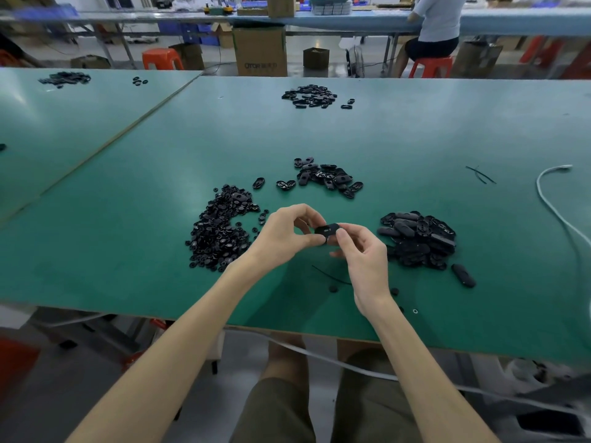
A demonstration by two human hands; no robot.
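A broad worktable (415,139) with a smooth, matt green top and a pale raw edge fills the view; a second green table (64,123) butts against it on the left along a slanting seam. Four heaps of glossy black plastic parts lie on the main top. The heap of small round discs (220,231) spreads at near left in a loose crescent. The heap of oval shells (419,241) sits at near right, its pieces elongated with rounded ends, some domed side up, others showing a hollow, ribbed inside. A thinner middle heap (329,177) of the same ovals lies beyond the hands, and a far heap (310,96) lies well apart near the back edge. A white cable (550,199) loops over the right part of the top and runs off its front edge.

Both bare forearms reach in from below and converge above the table. The left hand (284,238) is arched, thumb and forefinger pinching the left end of a black oval part (327,231), the other fingers curled above it. The right hand (361,251), back towards the camera, grips the part's right end between thumb and curled fingers. The part hangs clear of the tabletop, between the disc heap and the shell heap.

A lone oval shell (463,275) lies just beside the shell heap. A thin black strand (329,276) and a small round button (333,288) lie below the hands.
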